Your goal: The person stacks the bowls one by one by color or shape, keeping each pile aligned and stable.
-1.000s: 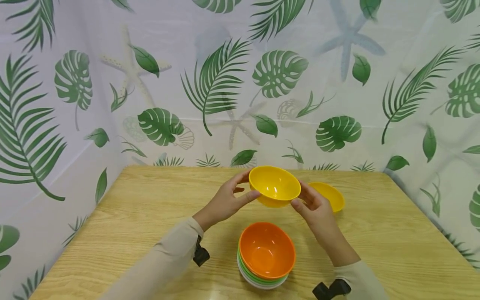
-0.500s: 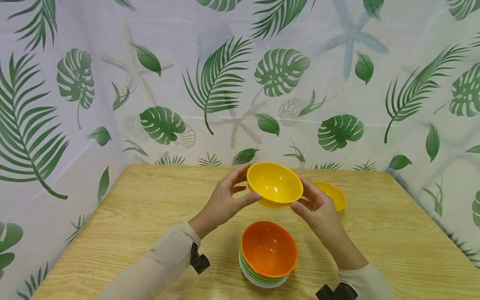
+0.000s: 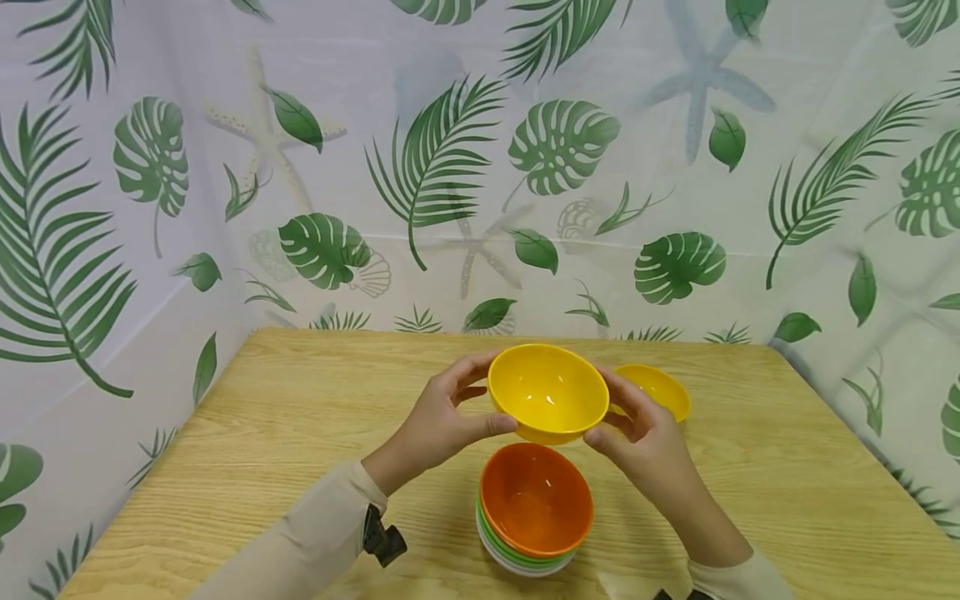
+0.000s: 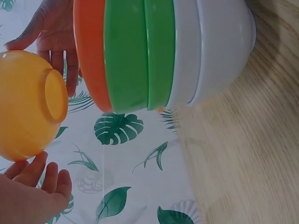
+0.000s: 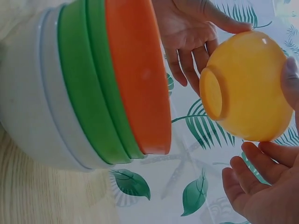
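A yellow bowl [image 3: 548,387] is held in the air between both hands, its opening tilted toward the head camera. My left hand [image 3: 448,410] pinches its left rim, thumb in front and fingers behind. On the opposite side my right hand [image 3: 647,440] grips the rim in the same way. Just below and nearer stands a stack of nested bowls, with an orange bowl [image 3: 536,500] on top. Green bowls [image 4: 135,56] and white bowls [image 4: 210,51] show beneath it in the left wrist view. The raised bowl's round foot faces the stack in both wrist views.
A second yellow bowl [image 3: 660,390] sits on the wooden table [image 3: 315,400] behind the right hand, partly hidden by it. A leaf-patterned cloth [image 3: 450,167] hangs behind the table and along its sides.
Both hands first lifted the yellow bowl slightly, then brought it lower and nearer, closer to the stack. The stack and the second yellow bowl have stayed in place.
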Demonstrator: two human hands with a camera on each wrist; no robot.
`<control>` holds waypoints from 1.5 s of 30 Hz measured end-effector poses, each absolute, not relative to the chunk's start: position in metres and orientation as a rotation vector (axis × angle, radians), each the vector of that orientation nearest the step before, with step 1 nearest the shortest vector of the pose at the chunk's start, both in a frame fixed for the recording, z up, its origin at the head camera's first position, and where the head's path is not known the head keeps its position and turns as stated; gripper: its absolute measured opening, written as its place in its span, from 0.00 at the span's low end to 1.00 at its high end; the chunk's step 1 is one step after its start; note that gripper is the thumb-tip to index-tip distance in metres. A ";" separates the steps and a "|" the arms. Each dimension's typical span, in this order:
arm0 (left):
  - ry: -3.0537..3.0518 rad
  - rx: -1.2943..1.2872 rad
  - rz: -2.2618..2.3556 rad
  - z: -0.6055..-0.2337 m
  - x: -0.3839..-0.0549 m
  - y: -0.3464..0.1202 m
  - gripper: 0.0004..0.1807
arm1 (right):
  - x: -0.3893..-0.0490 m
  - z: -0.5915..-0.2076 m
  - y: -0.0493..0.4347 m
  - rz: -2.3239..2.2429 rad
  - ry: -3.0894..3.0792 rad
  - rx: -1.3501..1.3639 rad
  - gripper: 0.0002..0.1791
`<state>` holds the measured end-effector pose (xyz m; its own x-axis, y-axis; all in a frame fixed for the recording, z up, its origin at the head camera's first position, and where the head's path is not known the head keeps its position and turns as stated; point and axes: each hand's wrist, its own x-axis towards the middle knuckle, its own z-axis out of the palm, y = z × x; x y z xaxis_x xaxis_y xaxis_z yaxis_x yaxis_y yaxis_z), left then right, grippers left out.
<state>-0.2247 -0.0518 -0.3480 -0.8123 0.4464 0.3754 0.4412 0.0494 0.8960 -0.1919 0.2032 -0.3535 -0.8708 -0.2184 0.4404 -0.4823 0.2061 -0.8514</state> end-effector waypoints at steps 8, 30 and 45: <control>2.249 0.970 1.894 -0.347 -0.216 -0.056 0.48 | -0.183 -0.354 0.206 1.649 -2.330 0.743 0.39; 2.168 1.021 1.763 -0.361 -0.199 -0.062 0.49 | -0.161 -0.366 0.213 1.565 -2.455 0.814 0.41; 2.170 0.985 1.657 -0.375 -0.191 -0.064 0.47 | -0.150 -0.376 0.213 1.458 -2.520 0.799 0.43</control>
<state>-0.1906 -0.0644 -0.3746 -0.7442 0.6357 0.2051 0.3651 0.1301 0.9218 -0.1498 0.2129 -0.3763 -0.8529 -0.3812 0.3568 -0.4994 0.3959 -0.7707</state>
